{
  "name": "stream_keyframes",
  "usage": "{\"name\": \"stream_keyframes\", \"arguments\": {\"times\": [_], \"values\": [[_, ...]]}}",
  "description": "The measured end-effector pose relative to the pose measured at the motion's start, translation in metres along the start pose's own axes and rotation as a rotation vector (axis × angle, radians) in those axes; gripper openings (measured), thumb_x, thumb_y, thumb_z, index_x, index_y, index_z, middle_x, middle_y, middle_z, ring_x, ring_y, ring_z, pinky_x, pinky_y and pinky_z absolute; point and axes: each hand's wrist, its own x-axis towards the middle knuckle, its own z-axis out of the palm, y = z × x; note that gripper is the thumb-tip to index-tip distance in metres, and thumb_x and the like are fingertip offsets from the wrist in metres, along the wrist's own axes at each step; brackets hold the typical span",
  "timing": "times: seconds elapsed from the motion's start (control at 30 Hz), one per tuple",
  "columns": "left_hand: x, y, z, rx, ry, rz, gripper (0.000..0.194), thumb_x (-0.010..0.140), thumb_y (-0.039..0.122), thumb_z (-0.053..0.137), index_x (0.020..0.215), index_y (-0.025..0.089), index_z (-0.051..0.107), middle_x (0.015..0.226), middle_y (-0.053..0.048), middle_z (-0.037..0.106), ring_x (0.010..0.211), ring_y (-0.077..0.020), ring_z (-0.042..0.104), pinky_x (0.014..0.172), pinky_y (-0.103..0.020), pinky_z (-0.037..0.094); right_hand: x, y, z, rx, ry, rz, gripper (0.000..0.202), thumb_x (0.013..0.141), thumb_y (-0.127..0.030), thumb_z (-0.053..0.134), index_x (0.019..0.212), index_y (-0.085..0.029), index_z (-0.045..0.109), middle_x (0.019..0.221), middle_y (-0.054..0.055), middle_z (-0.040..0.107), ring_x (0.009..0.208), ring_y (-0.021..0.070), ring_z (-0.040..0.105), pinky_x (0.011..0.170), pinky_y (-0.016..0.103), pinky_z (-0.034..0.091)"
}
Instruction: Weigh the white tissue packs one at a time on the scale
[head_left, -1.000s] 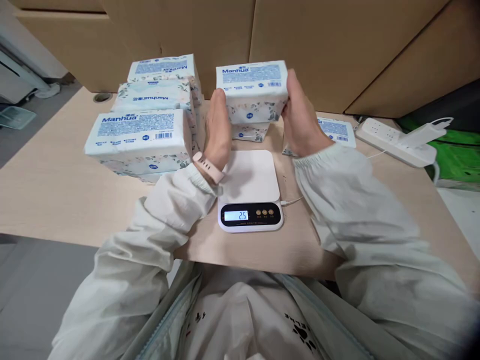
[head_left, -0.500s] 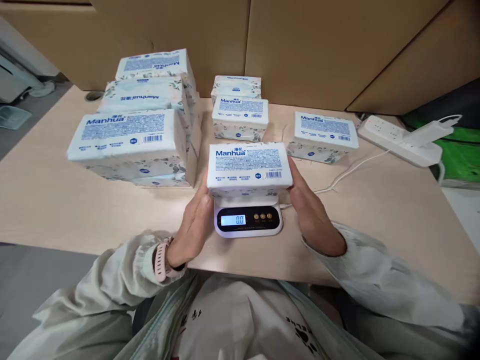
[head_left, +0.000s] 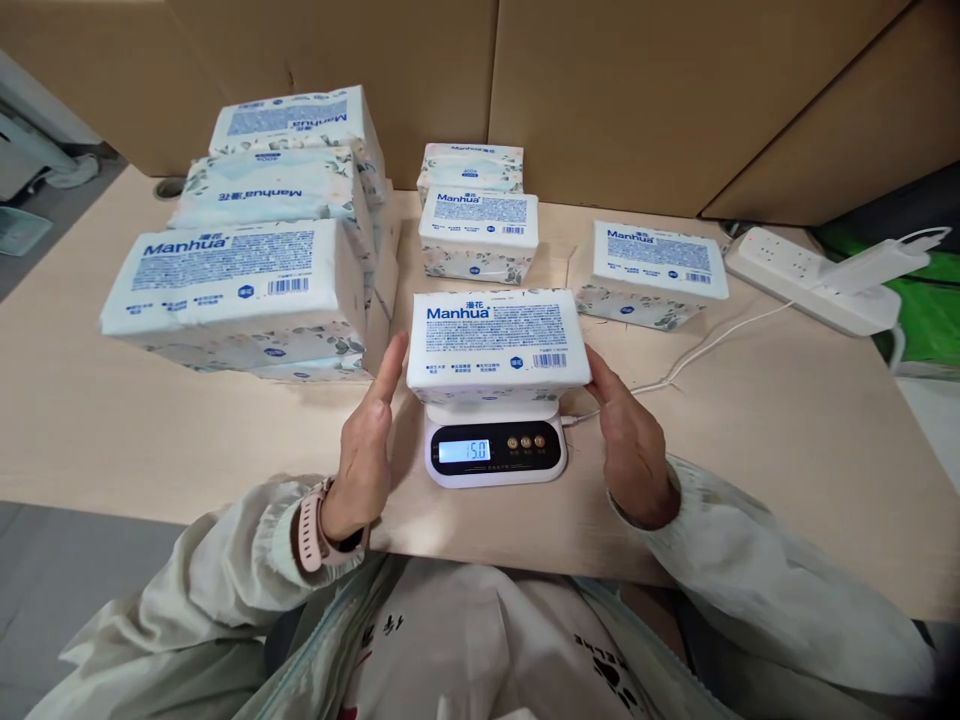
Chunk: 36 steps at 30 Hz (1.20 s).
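A white and blue Manhua tissue pack (head_left: 499, 340) rests on a small white digital scale (head_left: 495, 478), covering most of its plate. The lit display reads what looks like 15.0. My left hand (head_left: 366, 450) is beside the pack's left end, fingers extended, with a gap between hand and pack. At the right end, my right hand (head_left: 631, 445) is open with its fingertips close to or touching the pack's corner; exact contact is hard to tell. Neither hand grips anything.
Stacked tissue packs (head_left: 232, 290) stand at the left of the table (head_left: 480, 530). Two packs (head_left: 478, 235) sit behind the scale, and one pack (head_left: 656, 272) at the right. A white power strip (head_left: 814, 280) and cable lie beyond it. Cardboard panels (head_left: 637, 110) line the back.
My left hand has moved left, away from the pack, and my right hand has loosened outward. The pack sits slightly lower, and the display changed from 0.0 to about 15.0. The view shifted slightly.
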Motion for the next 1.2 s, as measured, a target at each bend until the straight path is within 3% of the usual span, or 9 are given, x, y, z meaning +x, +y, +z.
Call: {"name": "stream_keyframes", "arguments": {"times": [0.23, 0.47, 1.2], "values": [[-0.0028, 0.0019, -0.0007, -0.019, 0.045, -0.043, 0.054, 0.116, 0.056, 0.037, 0.166, 0.041, 0.050, 0.174, 0.006, 0.047, 0.169, -0.0273, 0.035, 0.145, -0.052, 0.023, -0.0001, 0.0007, -0.0008, 0.004, -0.010, 0.000, 0.049, 0.113, -0.043, 0.050, 0.162, -0.045, 0.053, 0.166, -0.009, 0.060, 0.157, 0.0235, 0.056, 0.135, 0.045, 0.044], [-0.0006, 0.0060, 0.0001, -0.030, 0.030, -0.060, 0.054, 0.116, 0.054, 0.036, 0.166, 0.040, 0.051, 0.175, 0.006, 0.046, 0.168, -0.0279, 0.037, 0.143, -0.053, 0.028, -0.0019, 0.0005, -0.0015, -0.011, -0.013, 0.034, 0.052, 0.113, -0.047, 0.048, 0.163, -0.035, 0.055, 0.165, -0.001, 0.062, 0.156, 0.0281, 0.056, 0.135, 0.050, 0.043], [-0.0007, 0.0057, 0.0024, -0.073, 0.072, -0.036, 0.050, 0.116, 0.052, 0.041, 0.161, 0.039, 0.058, 0.170, 0.003, 0.053, 0.164, -0.0300, 0.044, 0.141, -0.053, 0.034, -0.0029, 0.0005, -0.0018, -0.048, -0.004, 0.003, 0.051, 0.112, -0.048, 0.048, 0.162, -0.038, 0.056, 0.162, -0.003, 0.065, 0.152, 0.0300, 0.060, 0.131, 0.053, 0.048]]}}
